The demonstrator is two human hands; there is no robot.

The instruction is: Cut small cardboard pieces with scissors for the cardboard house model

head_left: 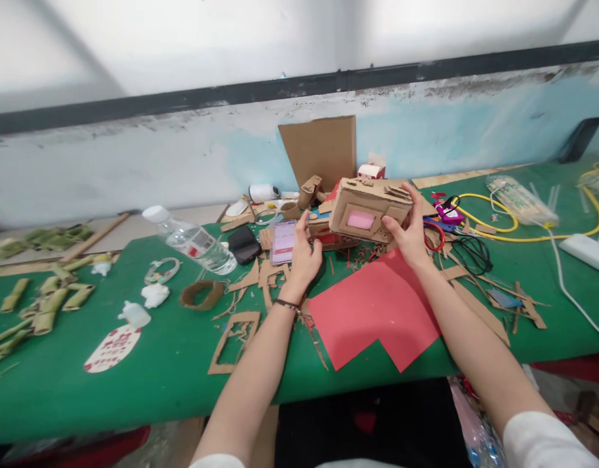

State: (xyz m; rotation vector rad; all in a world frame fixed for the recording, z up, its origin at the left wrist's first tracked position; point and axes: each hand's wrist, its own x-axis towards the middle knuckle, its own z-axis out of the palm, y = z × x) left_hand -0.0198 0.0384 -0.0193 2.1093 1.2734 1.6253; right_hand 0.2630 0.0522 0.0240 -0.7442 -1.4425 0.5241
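My right hand (410, 233) grips the right end of a small cardboard box (365, 195), thumb on its front and fingers along the far side. The box is tilted, and a pink panel (361, 219) shows in its front window. My left hand (306, 250) is left of the box, index finger and thumb apart, nothing visible between them. Close beside that hand is a phone (283, 242) with a lit screen; whether they touch is unclear. Below the box lies a notched sheet of red paper (377, 309), partly under my right wrist.
Cardboard scraps (236, 341) litter the green table (173, 377). A plastic bottle (192, 240) leans at left, near a tape roll (202, 296) and cut green stalks (50, 309). At right are a yellow cable (514, 237) and a white power strip (589, 253). A cardboard sheet (323, 149) stands against the wall.
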